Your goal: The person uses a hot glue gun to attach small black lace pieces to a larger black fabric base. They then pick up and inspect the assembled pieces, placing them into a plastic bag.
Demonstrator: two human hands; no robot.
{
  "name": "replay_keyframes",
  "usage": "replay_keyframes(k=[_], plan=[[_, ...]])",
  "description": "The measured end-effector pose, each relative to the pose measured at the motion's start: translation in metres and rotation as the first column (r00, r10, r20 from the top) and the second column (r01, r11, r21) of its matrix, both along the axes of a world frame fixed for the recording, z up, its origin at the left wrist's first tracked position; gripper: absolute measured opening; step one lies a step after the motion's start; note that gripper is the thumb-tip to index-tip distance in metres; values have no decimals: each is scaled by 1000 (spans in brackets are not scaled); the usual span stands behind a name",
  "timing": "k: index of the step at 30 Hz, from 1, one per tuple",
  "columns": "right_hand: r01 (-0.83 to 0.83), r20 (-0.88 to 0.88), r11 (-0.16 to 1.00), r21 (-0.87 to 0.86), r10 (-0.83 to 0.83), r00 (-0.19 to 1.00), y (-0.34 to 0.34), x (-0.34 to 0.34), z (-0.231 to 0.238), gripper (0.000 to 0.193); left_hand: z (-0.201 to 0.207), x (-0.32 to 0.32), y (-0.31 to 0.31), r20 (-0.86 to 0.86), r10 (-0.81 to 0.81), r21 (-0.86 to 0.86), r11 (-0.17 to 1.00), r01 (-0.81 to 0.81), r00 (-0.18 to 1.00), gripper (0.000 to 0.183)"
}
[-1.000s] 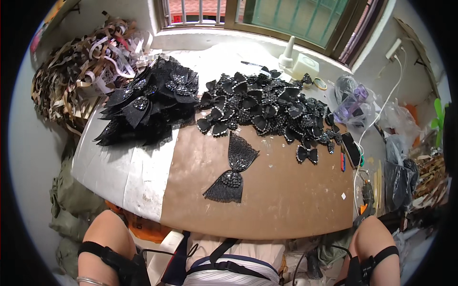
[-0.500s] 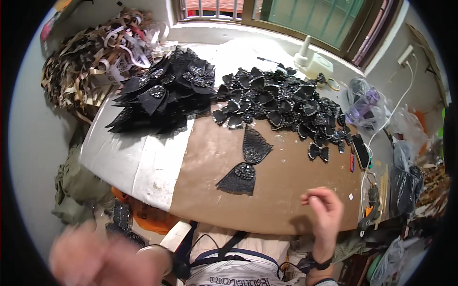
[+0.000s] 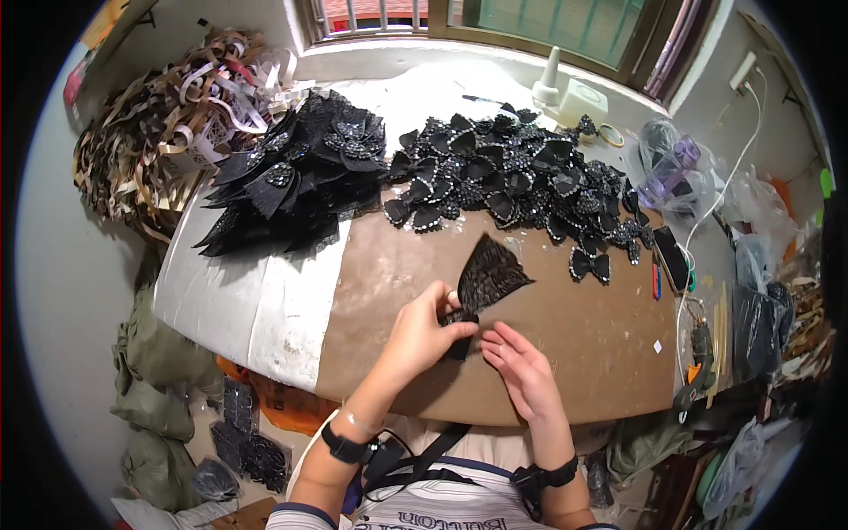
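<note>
One large black mesh bow (image 3: 495, 274) is occupying the middle of the frame, its upper lobe pointing up and its narrow waist sitting by the fingers. The left hand (image 3: 424, 329) is pinching it near that waist between thumb and fingers. The right hand (image 3: 523, 371) is hovering just beside, fingers loosely extended and apparently gripping nothing.

Half a second ago the bow was lying alone, beaded side showing, with both hands away from it; now it is being handled, and a plainer, ruffled face is showing, so it is probably being turned over or already reversed.

Around it, the brown part of the desk (image 3: 609, 353) is spreading toward the right. A single small bow (image 3: 589, 265) is resting right of centre, below a heap of small bows (image 3: 512, 172), while a pile of large bows (image 3: 291, 168) is filling the upper left.

The left hand is covering much of the lower lobe, and whether the right fingertips are touching the bow is impossible to tell. Overlap is hiding most pieces in both piles.
</note>
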State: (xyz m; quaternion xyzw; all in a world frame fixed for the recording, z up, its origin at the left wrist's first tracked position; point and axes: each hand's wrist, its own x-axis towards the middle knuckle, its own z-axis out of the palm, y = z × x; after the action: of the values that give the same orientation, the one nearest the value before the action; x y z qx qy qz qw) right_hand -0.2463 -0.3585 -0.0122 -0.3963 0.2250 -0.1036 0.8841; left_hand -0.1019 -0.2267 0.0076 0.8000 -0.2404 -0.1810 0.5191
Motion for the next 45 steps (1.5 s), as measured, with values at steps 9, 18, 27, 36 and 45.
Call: replay_keyframes(k=[9, 18, 27, 36, 45], plan=[[-43, 125, 998, -53, 50, 991, 9, 25, 43, 19, 33, -57, 13, -79, -1, -103, 995, -8, 997, 54], [88, 48, 996, 5, -88, 995, 41, 14, 23, 30, 29, -70, 43, -134, -68, -40, 997, 63, 989, 56], [-65, 127, 931, 359, 20, 992, 32, 22, 16, 55, 71, -41, 59, 142, -350, 221, 923, 315, 926, 65], [215, 46, 963, -165, -210, 977, -66, -48, 22, 8, 142, 211, 99, 810, 208, -27, 947, -320, 548, 35], [657, -61, 663, -359, -719, 692, -114, -204, 15, 15, 39, 381, 170, 990, -126, 136, 689, -712, 68, 36]])
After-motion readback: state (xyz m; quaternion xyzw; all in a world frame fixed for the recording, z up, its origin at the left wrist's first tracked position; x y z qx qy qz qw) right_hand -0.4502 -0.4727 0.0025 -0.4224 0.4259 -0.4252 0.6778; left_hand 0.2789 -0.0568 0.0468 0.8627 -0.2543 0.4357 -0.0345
